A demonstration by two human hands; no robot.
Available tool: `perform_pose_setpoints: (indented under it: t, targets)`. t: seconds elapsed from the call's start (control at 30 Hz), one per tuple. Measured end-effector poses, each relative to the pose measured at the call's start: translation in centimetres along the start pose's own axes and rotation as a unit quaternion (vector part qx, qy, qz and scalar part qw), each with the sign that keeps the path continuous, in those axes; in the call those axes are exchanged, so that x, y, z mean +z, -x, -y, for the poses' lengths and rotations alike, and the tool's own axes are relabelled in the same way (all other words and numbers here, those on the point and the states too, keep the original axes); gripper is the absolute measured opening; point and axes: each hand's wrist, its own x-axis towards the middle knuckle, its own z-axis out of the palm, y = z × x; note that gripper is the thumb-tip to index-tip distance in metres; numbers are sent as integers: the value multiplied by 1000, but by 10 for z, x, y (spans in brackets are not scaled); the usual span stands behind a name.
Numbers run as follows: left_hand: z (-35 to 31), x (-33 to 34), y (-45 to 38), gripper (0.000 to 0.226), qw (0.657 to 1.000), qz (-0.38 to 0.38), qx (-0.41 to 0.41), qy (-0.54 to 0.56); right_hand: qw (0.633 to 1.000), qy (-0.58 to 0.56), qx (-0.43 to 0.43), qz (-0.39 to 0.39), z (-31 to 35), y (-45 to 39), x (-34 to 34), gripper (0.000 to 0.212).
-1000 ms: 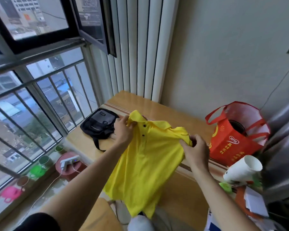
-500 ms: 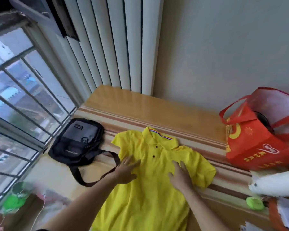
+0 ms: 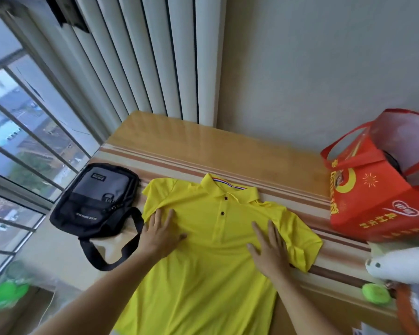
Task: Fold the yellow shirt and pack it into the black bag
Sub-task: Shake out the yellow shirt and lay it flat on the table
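Both my flat, spread hands, left hand and right hand, press the yellow polo shirt beside the black fabric shoulder bag.

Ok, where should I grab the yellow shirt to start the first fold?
Probably pinch the yellow polo shirt at its right sleeve, coming from the red bag side. It lies flat, front up, sleeve spread clear beyond the right hand, so it can fold inward; the left hand can pin the chest.

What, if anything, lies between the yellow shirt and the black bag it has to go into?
Nothing visible does. The yellow shirt lies flat under the left hand and right hand, and the black bag sits right beside its sleeve, with only the bag's own strap between them.
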Motion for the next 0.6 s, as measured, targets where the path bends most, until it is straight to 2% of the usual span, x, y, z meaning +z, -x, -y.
perform_pose_setpoints:
  t: [0.1, 0.17, 0.33, 0.47, 0.6]
  targets:
    - [-16, -23, -8, 45, 992, -118, 43, -17, 987, -55, -1, -151, 13, -7, -15, 22]
    - [-23, -38, -16, 32, 989, -126, 79, -14, 975, -69, 7, -209, 22, -16, -31, 9]
    - [-22, -58, -57, 46, 990, -65, 123, 22, 980, -125, 17, -151, 30, -52, -56, 29]
    - [-18, -68, -89, 69, 990, -39, 131, 33, 983, -121, 88, -106, 30, -77, -61, 40]
    - [-8, -66, -110, 62, 992, -31, 113, 34, 987, -79, 121, -66, 28, -85, -54, 32]
